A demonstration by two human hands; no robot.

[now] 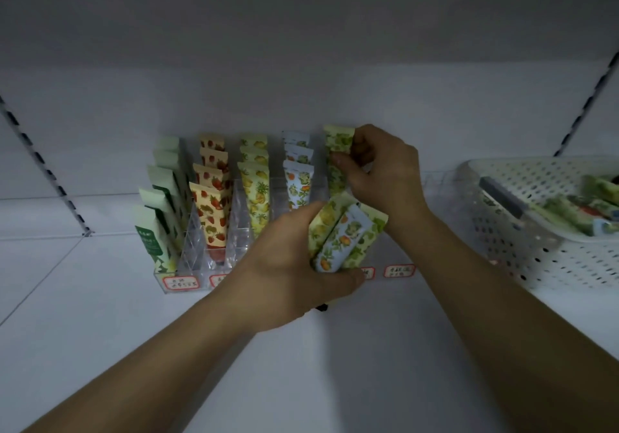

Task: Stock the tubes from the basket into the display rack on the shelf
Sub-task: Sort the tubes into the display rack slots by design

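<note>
A clear acrylic display rack [194, 241] stands on the white shelf, with lanes of green, strawberry, lemon and pale-blue floral tubes. My right hand [378, 167] pinches a green-leaf tube [338, 151] upright over the rack's rightmost lane. My left hand [288, 265] grips a bundle of three tubes [341, 234] in front of the rack: a lemon one, a blue floral one and a green-leaf one. The white perforated basket [522, 224] at the right holds several more tubes [589, 211].
Red-edged price labels [398, 270] line the rack's front. Slotted shelf uprights [40, 161] run diagonally at both sides. An upper shelf hangs overhead. The basket's grey handle [502, 198] lies across its near rim.
</note>
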